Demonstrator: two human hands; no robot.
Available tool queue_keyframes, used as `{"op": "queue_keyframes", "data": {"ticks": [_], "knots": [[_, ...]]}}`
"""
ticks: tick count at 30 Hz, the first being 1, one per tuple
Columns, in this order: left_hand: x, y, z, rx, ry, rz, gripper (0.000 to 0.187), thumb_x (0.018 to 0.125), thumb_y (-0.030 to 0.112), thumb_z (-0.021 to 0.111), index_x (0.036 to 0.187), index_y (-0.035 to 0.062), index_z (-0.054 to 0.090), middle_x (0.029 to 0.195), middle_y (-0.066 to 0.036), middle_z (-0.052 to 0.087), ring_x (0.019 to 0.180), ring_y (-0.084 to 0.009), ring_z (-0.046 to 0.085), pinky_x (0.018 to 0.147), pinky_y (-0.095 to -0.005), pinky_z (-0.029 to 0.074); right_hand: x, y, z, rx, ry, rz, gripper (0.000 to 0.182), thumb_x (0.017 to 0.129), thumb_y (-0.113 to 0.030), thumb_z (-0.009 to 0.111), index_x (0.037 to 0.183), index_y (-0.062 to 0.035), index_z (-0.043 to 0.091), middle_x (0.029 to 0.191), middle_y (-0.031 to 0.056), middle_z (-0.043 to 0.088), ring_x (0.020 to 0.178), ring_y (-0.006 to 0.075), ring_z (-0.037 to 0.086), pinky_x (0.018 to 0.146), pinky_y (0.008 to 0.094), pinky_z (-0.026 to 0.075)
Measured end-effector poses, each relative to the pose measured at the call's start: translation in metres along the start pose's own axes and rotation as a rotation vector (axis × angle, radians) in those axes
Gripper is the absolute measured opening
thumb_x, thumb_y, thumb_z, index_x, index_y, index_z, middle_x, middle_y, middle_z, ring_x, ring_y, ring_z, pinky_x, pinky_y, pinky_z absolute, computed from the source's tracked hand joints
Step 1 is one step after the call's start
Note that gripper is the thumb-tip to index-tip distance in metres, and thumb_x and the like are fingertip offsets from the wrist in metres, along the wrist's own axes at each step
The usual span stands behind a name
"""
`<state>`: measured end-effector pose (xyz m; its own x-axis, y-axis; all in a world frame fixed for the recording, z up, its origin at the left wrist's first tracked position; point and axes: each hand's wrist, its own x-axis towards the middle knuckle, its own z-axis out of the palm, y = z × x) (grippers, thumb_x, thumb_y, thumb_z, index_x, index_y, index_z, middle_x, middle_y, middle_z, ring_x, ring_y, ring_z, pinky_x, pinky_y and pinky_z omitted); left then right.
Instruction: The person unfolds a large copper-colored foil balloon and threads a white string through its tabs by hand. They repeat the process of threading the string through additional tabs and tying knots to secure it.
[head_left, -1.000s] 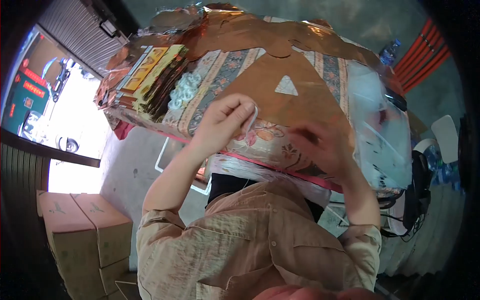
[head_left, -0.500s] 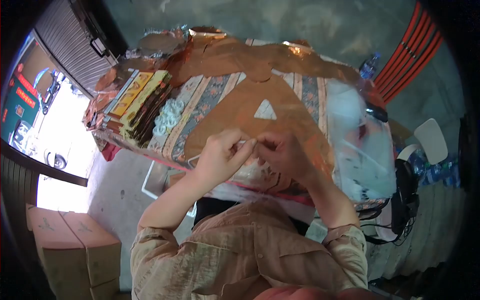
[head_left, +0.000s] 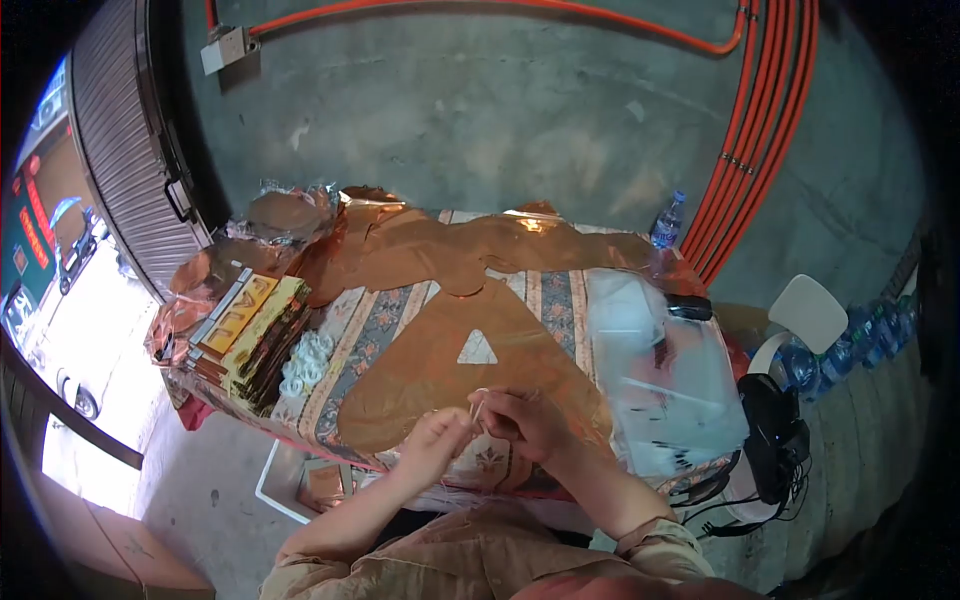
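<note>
My left hand (head_left: 437, 440) and my right hand (head_left: 522, 424) meet above the table's near edge, both with fingers pinched. Between the fingertips runs a thin white cord (head_left: 477, 406), maybe a small loop; its full shape is too small to make out. Beyond my hands a large brown triangular sheet (head_left: 440, 365) lies flat, with a white triangle (head_left: 477, 348) near its middle. To the left sits a pile of white looped cords (head_left: 308, 362), beside a stack of yellow and gold printed pieces (head_left: 245, 325).
Brown shiny sheets (head_left: 400, 248) lie along the table's back. Clear plastic bags (head_left: 670, 370) cover the right side, near a water bottle (head_left: 668, 222) and a dark object (head_left: 690, 306). A white bin (head_left: 277, 480) stands below left, a white chair (head_left: 806, 314) at right.
The view has tilted up, showing more wall and pipes. My hands are still together, and the white cord between the fingertips now shows more plainly.
</note>
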<state>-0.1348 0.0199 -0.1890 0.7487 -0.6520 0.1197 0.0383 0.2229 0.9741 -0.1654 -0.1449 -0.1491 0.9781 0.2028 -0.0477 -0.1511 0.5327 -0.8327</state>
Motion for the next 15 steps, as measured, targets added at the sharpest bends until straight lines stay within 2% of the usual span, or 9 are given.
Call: {"op": "queue_keyframes", "data": {"ticks": [1,2,5,7,9,10,12,13,15], "knots": [[0.001,-0.002,0.004,0.277,0.032,0.119,0.02,0.091,0.02,0.044,0.08,0.0047,0.052,0.061,-0.001,0.046,0.055,-0.0093,0.044,0.049,-0.0239,0.035,0.002,0.003,-0.003,-0.002,-0.002,-0.005,0.017,0.086,-0.014,0.052,0.087,-0.0001,0.061,0.055,-0.0021,0.047,0.046,0.0027,0.038,0.042,0.0172,0.03],[0.001,-0.001,0.009,0.278,0.032,0.117,0.02,0.091,0.02,0.044,0.08,0.0047,0.052,0.061,-0.001,0.046,0.055,-0.0093,0.044,0.049,-0.0239,0.035,0.003,0.007,-0.006,-0.035,0.023,-0.088,0.016,0.086,-0.014,0.053,0.089,-0.0011,0.062,0.061,-0.0004,0.052,0.044,0.0032,0.037,0.041,0.0178,0.03],[-0.006,0.008,0.016,0.739,0.076,0.159,0.012,0.085,0.012,0.05,0.079,0.0027,0.053,0.068,-0.014,0.053,0.062,-0.029,0.055,0.057,-0.0364,0.043,0.002,0.011,-0.005,-0.181,0.104,-0.199,0.015,0.084,-0.012,0.054,0.092,-0.0016,0.062,0.068,0.0019,0.059,0.044,0.0038,0.037,0.043,0.0189,0.032],[-0.006,0.015,0.015,0.844,0.018,0.209,0.01,0.083,0.012,0.051,0.078,0.0031,0.053,0.069,-0.014,0.053,0.064,-0.0306,0.055,0.057,-0.0372,0.043,0.002,0.013,-0.008,-0.303,0.162,-0.228,0.016,0.084,-0.011,0.054,0.093,-0.0013,0.063,0.071,0.0025,0.06,0.046,0.004,0.04,0.045,0.0195,0.035],[-0.004,0.027,0.016,0.945,-0.042,0.266,0.009,0.081,0.011,0.052,0.078,0.0035,0.053,0.069,-0.014,0.054,0.065,-0.0323,0.055,0.056,-0.038,0.043,0.005,0.017,-0.014,-0.94,0.15,-0.686,0.013,0.082,-0.008,0.055,0.089,-0.0007,0.064,0.075,0.0027,0.062,0.05,0.0037,0.045,0.047,0.0191,0.038],[-0.003,0.035,0.016,0.973,-0.043,0.326,0.007,0.08,0.009,0.054,0.077,0.0026,0.054,0.068,-0.014,0.054,0.065,-0.0313,0.056,0.055,-0.0367,0.043,0.003,0.013,-0.014,-0.934,0.152,-0.678,0.013,0.082,-0.008,0.055,0.089,-0.0007,0.064,0.075,0.0027,0.062,0.05,0.0037,0.045,0.047,0.0191,0.038],[-0.003,0.044,0.012,0.997,-0.046,0.369,0.006,0.079,0.007,0.055,0.077,0.0017,0.054,0.068,-0.013,0.055,0.064,-0.0304,0.057,0.053,-0.0355,0.043,-0.007,0.002,-0.013,-1.117,0.024,-0.365,0.012,0.081,-0.007,0.056,0.086,-0.0001,0.065,0.075,0.0029,0.063,0.056,0.0043,0.05,0.05,0.0202,0.041],[-0.001,0.048,0.008,0.957,-0.036,0.388,0.006,0.079,0.007,0.055,0.077,0.0014,0.054,0.067,-0.013,0.055,0.064,-0.0299,0.057,0.054,-0.0351,0.043,-0.009,0.005,-0.017,-1.112,0.021,-0.358,0.012,0.081,-0.007,0.056,0.086,-0.0001,0.065,0.075,0.0029,0.063,0.056,0.0043,0.05,0.05,0.0202,0.041],[0.003,0.053,0.003,0.882,-0.012,0.367,0.007,0.081,0.006,0.054,0.077,0.0009,0.054,0.066,-0.012,0.054,0.061,-0.0288,0.056,0.053,-0.0326,0.043,-0.011,0.01,-0.024,-0.504,-0.298,-0.179,0.012,0.081,-0.006,0.056,0.086,0.0007,0.064,0.075,0.0025,0.062,0.061,0.006,0.053,0.053,0.0211,0.043]]}}
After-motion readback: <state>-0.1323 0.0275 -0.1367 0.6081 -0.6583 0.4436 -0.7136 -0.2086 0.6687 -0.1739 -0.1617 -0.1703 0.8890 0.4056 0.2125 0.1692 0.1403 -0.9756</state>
